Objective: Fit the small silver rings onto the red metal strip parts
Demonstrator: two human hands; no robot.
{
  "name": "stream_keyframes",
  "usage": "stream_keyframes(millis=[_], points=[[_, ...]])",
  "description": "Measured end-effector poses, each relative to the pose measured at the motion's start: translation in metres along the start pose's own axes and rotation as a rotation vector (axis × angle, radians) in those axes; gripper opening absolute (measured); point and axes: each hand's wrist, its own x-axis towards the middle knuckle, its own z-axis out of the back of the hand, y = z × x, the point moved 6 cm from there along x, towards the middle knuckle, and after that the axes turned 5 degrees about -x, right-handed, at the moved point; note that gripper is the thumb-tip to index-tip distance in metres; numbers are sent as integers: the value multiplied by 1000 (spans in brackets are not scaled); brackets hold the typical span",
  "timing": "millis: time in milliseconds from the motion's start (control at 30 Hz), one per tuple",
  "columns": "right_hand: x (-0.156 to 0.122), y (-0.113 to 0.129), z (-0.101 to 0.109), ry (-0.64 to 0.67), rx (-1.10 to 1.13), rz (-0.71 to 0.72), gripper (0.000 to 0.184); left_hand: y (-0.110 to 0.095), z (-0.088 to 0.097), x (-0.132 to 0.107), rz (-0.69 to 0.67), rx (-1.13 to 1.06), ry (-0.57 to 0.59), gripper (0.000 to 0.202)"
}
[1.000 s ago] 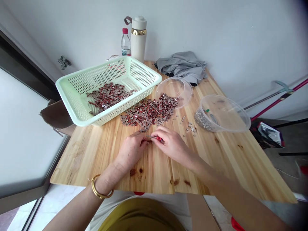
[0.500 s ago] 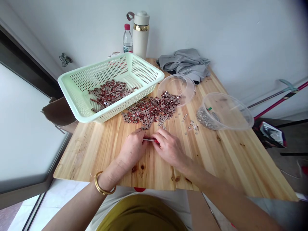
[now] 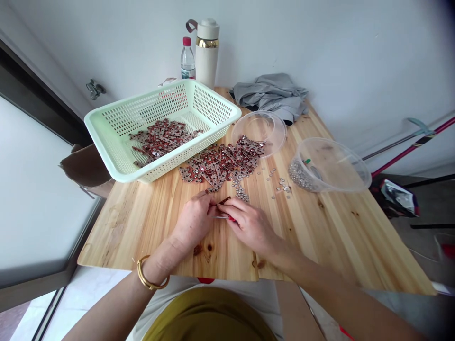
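My left hand [image 3: 196, 214] is closed, its thumb and fingers pinched around a small reddish-brown strip [image 3: 224, 201] that sticks out toward the right. My right hand [image 3: 251, 222] is curled around a slim tool with a red handle and a thin metal shaft [image 3: 221, 217]; its exact kind is hidden by the fingers. The shaft's tip reaches the left fingertips, and the right fingertips are close to the strip. Just beyond the hands lie a pile of reddish-brown strips with holes and metal studs [image 3: 216, 166] and a scatter of small round metal pieces [image 3: 240, 189].
A pale green basket [image 3: 106, 161] with more strips stands at the left. To the right, a clear tub [image 3: 341, 182] lies tipped, holding small metal pieces. A clear lid [image 3: 275, 142], grey cloth [image 3: 272, 92], water bottle [image 3: 187, 61] and white flask [image 3: 207, 61] are behind, near the wall.
The strip now shows between my hands. My right hand and the tool have shifted slightly toward me. More small round pieces are visible beyond the right fingers.
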Motion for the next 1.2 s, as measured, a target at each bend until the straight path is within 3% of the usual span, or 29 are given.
stream_keyframes(millis=[167,233,500,833,1200], points=[[-10,-4,22,-52,96,-189,36,-2,2,0,13,44,-5,14],[-15,-2,24,-62,54,-201,37,-4,2,1,13,61,-13,14],[-29,5,-3,-75,-243,-266,37,-6,1,1,71,118,1,13],[-32,19,-3,-178,-411,-245,42,-6,-1,2,97,113,6,12],[-32,26,-6,-173,-554,-236,38,-7,1,2,141,102,28,12]])
